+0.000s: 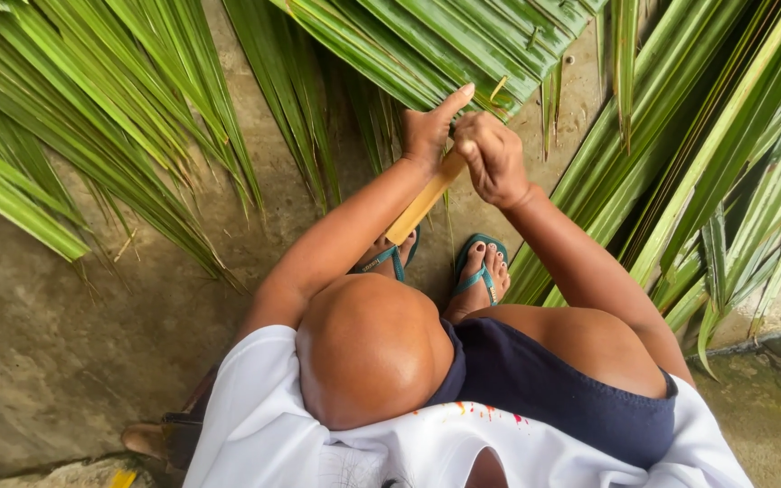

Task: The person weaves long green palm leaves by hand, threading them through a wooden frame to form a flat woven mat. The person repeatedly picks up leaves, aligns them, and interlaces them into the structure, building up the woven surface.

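Note:
My left hand (428, 129) grips a flat yellowish wooden handle (418, 210) that slants down toward my left foot, with the forefinger stretched out over a green palm leaf (427, 45). My right hand (492, 158) is closed right beside it, pinching a thin leaf strip at the same spot. Whether the handle carries a blade is hidden by the hands. Both hands touch each other above my feet in teal flip-flops (481, 271).
Long green palm fronds (92, 117) lie spread over the concrete floor (56, 343) on the left, at the top and on the right (734, 181). My bare knees, dark shorts and white shirt fill the lower middle. A low wooden seat edge (151, 440) shows at bottom left.

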